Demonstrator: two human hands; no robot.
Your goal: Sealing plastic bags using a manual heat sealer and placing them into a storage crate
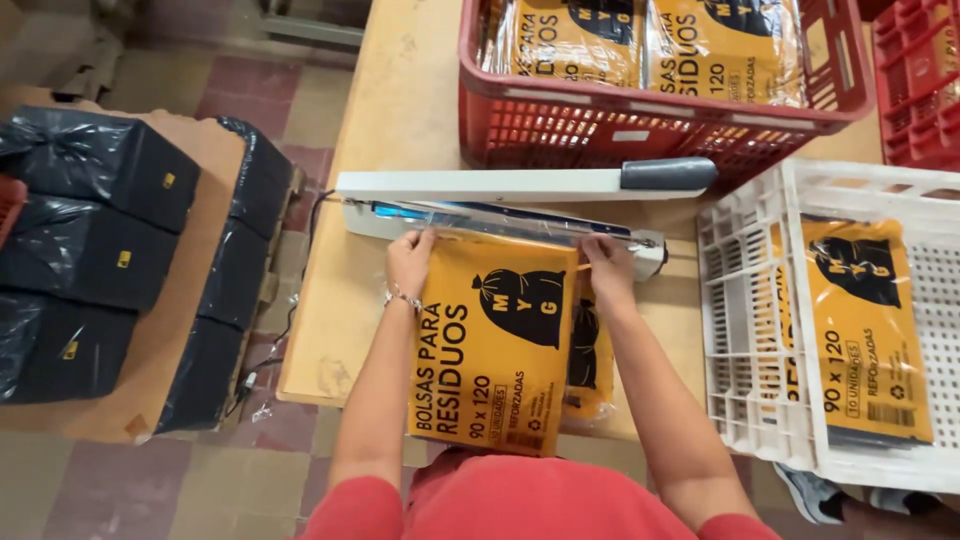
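At centre frame I see my left hand (409, 262) and right hand (605, 266) each pinching an upper corner of the flat yellow plastic packet with a black bag emblem (495, 345). It lies on the pale wooden table (400, 100), its long axis running from the bottom of the frame up toward the sealer, with the clear top edge fed under the bar. The long white bar-type heat sealer with a grey handle (520, 185) stretches across the middle of the frame, its arm lifted, so the jaw stands open above the packet's edge.

My fingertips are partly lost in the glare of the clear film, so I cannot tell how far the edge reaches in. 1 more yellow packet (590, 350) lies beneath the first, mostly covered.

At upper right, the red slatted plastic crate (640, 125) holds 2 similar packets, cut off by the top edge. The white slatted plastic crate (750, 330) at right holds 1. At left, black plastic-wrapped bundles (90, 230) sit on a brown pallet board (170, 330).
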